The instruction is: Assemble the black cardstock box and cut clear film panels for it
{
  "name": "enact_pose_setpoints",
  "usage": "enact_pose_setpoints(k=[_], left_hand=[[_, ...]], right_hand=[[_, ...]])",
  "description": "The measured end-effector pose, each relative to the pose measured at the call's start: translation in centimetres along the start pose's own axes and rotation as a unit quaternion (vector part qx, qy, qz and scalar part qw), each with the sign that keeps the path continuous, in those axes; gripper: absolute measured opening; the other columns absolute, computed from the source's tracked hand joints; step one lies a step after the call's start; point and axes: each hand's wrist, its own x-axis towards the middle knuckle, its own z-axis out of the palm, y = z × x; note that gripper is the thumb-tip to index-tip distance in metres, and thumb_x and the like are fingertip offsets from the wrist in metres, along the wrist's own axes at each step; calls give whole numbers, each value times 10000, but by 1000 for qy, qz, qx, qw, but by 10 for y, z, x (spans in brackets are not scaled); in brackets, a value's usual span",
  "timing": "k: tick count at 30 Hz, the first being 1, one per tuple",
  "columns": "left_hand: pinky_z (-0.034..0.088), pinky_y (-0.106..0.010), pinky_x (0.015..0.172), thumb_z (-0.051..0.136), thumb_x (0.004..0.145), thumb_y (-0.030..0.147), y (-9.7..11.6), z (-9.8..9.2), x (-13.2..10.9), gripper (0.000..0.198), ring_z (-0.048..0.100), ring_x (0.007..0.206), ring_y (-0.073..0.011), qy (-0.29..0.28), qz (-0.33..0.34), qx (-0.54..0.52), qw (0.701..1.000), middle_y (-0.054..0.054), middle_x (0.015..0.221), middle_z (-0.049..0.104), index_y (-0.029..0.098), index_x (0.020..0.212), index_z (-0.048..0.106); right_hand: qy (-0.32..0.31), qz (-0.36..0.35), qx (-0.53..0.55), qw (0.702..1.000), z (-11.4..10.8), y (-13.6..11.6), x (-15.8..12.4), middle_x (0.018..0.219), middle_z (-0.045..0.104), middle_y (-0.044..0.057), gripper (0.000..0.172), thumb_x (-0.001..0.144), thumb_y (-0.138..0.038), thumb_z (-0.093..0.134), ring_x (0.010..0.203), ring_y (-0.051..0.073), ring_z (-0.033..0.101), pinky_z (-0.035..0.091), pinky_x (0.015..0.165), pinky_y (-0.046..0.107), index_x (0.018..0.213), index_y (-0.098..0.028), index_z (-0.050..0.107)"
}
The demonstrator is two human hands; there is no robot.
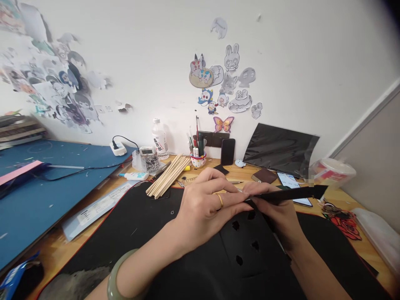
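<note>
My left hand (206, 202), with a gold ring and a pale green bangle on the wrist, pinches the upper edge of a black sheet (225, 250). Several small ragged holes show in the sheet, and it slants down toward me. My right hand (281, 214) grips the same edge from the right, its fingers partly hidden behind the material. From between both hands a narrow black strip (290, 194) sticks out to the right; I cannot tell whether it is a folded part of the sheet. The fingertips of the two hands nearly meet.
A black mat (125, 241) covers the desk under my hands. Beyond it lie wooden sticks (168, 177), a pen cup (198, 158), a water bottle (160, 139) and a glue bottle (137, 176). At right are a lit phone (286, 180), a plastic tub (334, 173) and red-black cutouts (345, 225).
</note>
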Motion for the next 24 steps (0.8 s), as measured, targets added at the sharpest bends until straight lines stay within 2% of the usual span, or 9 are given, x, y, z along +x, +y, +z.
enact_pose_setpoints(k=[7, 11, 14, 16, 18, 20, 22, 24], left_hand=[[486, -300, 652, 648, 733, 148, -4, -3, 0, 122, 507, 734, -159, -13, 40, 20, 999, -47, 742, 681, 164, 849, 682], [485, -306, 653, 636, 726, 107, -5, -2, 0, 134, 520, 708, -152, -14, 70, 15, 997, -62, 742, 675, 142, 851, 673], [481, -301, 630, 613, 734, 100, -2, 1, -1, 103, 528, 673, -144, 4, 63, -11, 998, -55, 707, 665, 158, 799, 668], [476, -307, 628, 603, 729, 90, -1, 4, -1, 90, 529, 636, -140, 38, 37, -34, 998, -45, 650, 648, 162, 725, 656], [470, -316, 642, 591, 736, 93, -3, 7, -2, 102, 531, 628, -141, 48, -1, -62, 997, -42, 629, 639, 161, 686, 649], [463, -324, 667, 576, 764, 127, -7, 8, -2, 113, 533, 661, -150, 17, -42, -90, 995, -47, 665, 656, 167, 714, 669], [451, -331, 699, 529, 816, 186, -11, 7, -2, 167, 532, 717, -164, -16, -88, -105, 990, -54, 727, 676, 181, 781, 693], [434, -335, 736, 449, 869, 239, -14, 5, -2, 261, 533, 766, -175, -20, -148, -109, 983, -60, 759, 681, 186, 841, 703]], right_hand=[[-33, -6, -4, 999, -1, -2, 1, 627, 614, 12, 134, 643, -357, 712, 613, 165, 554, 447, 588, 287, 634, -230, 670], [-56, 18, -4, 998, -4, -5, 3, 633, 627, 15, 122, 632, -335, 722, 622, 171, 570, 463, 593, 291, 627, -223, 673], [-71, 42, -4, 997, -5, -6, 1, 647, 650, 23, 128, 616, -330, 731, 653, 189, 595, 484, 622, 310, 626, -215, 677], [-57, 67, 0, 996, -4, -7, -1, 751, 688, 30, 171, 588, -330, 750, 725, 207, 618, 498, 663, 320, 707, -218, 697], [-26, 95, -4, 995, -3, -8, -2, 890, 701, 41, 304, 554, -331, 770, 813, 230, 629, 509, 701, 330, 829, -221, 702], [7, 112, -14, 994, -2, -11, -2, 971, 694, 50, 411, 536, -329, 779, 873, 250, 629, 516, 724, 339, 920, -217, 687], [32, 113, -22, 993, -2, -15, -1, 964, 698, 52, 417, 540, -321, 776, 889, 256, 632, 520, 735, 342, 931, -209, 681], [50, 108, -41, 992, -4, -20, 1, 919, 706, 46, 387, 550, -315, 771, 865, 251, 642, 526, 722, 336, 910, -204, 681]])
